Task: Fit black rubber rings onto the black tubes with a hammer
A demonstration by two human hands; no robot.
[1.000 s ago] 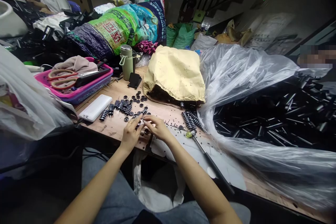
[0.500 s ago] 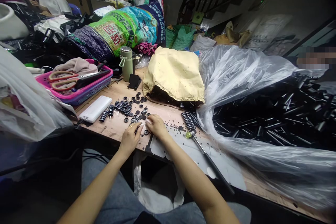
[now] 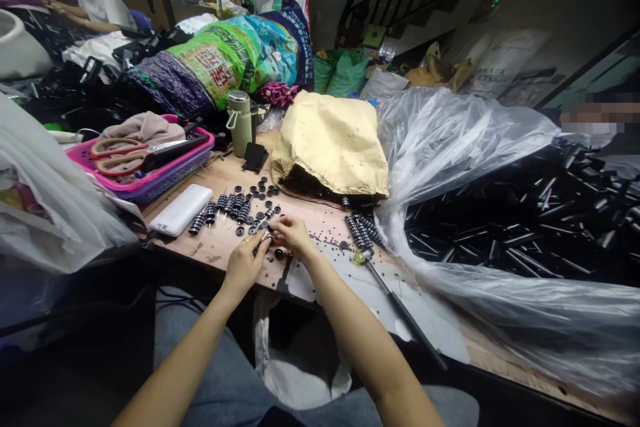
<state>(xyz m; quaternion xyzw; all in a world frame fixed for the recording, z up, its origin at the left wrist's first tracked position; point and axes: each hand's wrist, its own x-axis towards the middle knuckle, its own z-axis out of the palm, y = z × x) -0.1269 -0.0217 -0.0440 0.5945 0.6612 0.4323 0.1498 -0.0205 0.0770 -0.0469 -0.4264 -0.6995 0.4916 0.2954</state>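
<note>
My left hand point(image 3: 246, 260) and my right hand point(image 3: 290, 235) meet over the near edge of the wooden table point(image 3: 220, 250). Both are closed in a pinch around a small part between the fingertips; it is too small to name. Loose black washers point(image 3: 263, 192) lie scattered just beyond my fingers. A row of pins stacked with black washers point(image 3: 223, 205) lies to the left of them. More stacked pins point(image 3: 361, 229) lie to the right of my right hand.
A white power bank point(image 3: 181, 209), a pink basket point(image 3: 165, 170) holding large scissors point(image 3: 123, 155), a green flask point(image 3: 240, 121) and a yellow sack point(image 3: 333, 140) stand on the table. A screwdriver point(image 3: 395, 300) lies at right. Clear plastic sheeting point(image 3: 450, 140) covers black rods point(image 3: 540, 220). Another person sits far left.
My hands rose slightly off the table and drew closer together, fingertips now pinched on a small part. The view shifted a little.
</note>
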